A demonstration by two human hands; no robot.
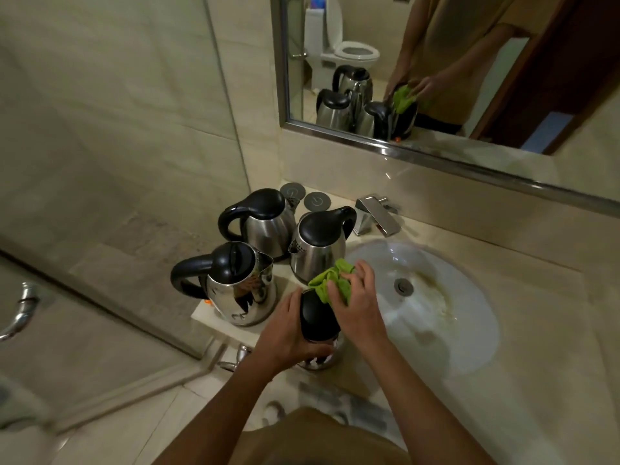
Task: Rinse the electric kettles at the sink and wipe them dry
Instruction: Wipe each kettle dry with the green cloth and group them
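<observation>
Nearest kettle (318, 322) is steadied on the counter edge beside the sink (469, 317), left hand (285, 333) curled round its body; right hand (357, 307) fingers are clamped on green cloth (330, 285). Lid seams should be wiped thoroughly

The person wears a tan, mustard-brown T-shirt (312, 441) with short sleeves, plain and without any print that can be seen. Both forearms are bare down to the hands: left hand (285, 333), right hand (357, 305). No watch, ring or bracelet shows on them. In the mirror the same shirt appears, with dark trousers below it.
</observation>
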